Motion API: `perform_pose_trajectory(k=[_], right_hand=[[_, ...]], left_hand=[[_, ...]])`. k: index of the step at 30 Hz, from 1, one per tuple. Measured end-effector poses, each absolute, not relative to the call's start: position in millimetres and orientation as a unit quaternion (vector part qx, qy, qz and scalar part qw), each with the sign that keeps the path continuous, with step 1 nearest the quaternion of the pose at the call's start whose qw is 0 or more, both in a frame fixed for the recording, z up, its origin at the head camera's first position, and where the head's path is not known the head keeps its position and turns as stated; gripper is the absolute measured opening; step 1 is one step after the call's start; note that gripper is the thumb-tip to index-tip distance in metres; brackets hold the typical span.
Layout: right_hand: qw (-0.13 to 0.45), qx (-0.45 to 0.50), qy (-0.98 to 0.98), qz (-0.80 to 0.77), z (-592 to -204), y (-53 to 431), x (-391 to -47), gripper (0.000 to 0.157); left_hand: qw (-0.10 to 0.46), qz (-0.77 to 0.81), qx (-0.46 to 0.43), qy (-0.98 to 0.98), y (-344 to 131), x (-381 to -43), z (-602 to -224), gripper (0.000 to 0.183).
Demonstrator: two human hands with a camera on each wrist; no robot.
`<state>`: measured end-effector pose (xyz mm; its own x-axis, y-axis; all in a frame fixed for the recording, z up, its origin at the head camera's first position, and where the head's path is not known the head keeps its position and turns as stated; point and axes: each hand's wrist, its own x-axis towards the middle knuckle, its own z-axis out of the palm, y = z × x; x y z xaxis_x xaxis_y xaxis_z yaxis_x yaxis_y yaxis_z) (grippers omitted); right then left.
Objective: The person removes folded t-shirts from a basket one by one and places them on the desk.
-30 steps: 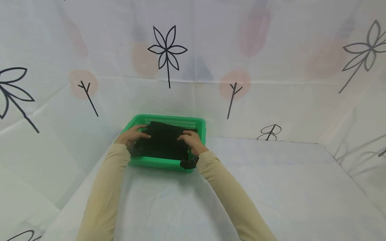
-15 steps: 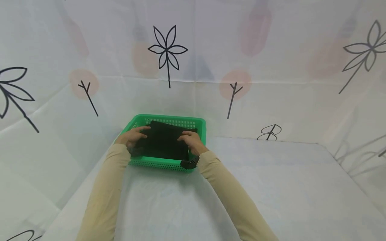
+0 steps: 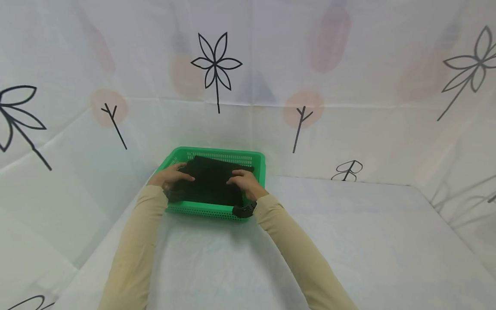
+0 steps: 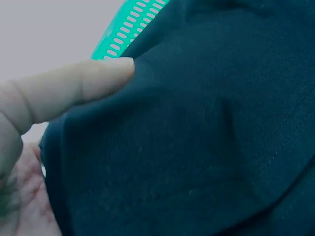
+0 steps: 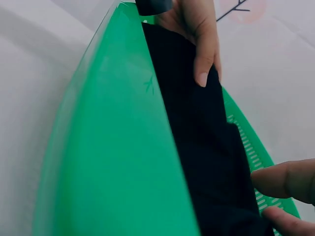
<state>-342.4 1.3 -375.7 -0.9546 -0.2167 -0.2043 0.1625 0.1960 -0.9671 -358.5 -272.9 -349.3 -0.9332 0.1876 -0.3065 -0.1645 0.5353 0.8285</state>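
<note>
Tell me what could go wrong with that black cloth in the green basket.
The black cloth could slip on one side: the left hand grips it, while no firm grip by the right hand is visible. Its loose folds might open out if lifted. The black wrist device appears close to the green basket's near rim and may bump it.

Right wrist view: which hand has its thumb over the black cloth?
The left hand, at the top: its thumb lies over the black cloth. The right hand shows only two digits, by the cloth's edge.
</note>
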Motion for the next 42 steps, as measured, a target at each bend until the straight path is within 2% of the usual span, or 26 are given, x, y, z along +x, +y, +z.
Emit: perform_pose_trajectory(k=[11, 27, 42], right_hand=[[0.171, -0.022, 0.769, -0.615, -375, 1, -341, 0.063], [0.151, -0.029, 0.753, -0.640, -373, 2, -340, 0.071], [0.124, -0.059, 0.741, -0.657, -363, 8, -343, 0.073]], left_hand=[[0.170, 0.510, -0.006, 0.843, -272, -360, -355, 0.085], [0.164, 0.498, 0.003, 0.851, -266, -349, -339, 0.071], [0.149, 0.552, 0.013, 0.820, -271, -352, -336, 0.069]])
